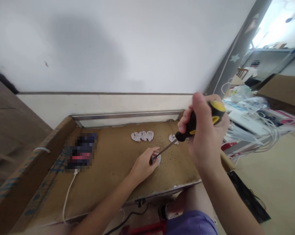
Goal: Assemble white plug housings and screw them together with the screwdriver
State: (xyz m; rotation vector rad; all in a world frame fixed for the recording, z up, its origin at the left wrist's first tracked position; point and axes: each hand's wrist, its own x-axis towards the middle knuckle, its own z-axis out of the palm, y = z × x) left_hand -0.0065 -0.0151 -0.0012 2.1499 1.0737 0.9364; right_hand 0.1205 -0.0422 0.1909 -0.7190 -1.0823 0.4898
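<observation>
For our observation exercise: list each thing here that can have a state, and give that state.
screwdriver: gripped in right hand, tilted, tip at the held clear piece.
held clear piece: flat on the cardboard, pinned by left hand.
three clear pieces: lying in a row, untouched.
lone clear piece: lying apart, untouched.
white cable: slack, running to the dark device.

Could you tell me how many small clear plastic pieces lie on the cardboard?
5: three small clear plastic pieces in a row at the back, one by the black-and-yellow screwdriver, one under the left hand; others may be hidden.
</observation>
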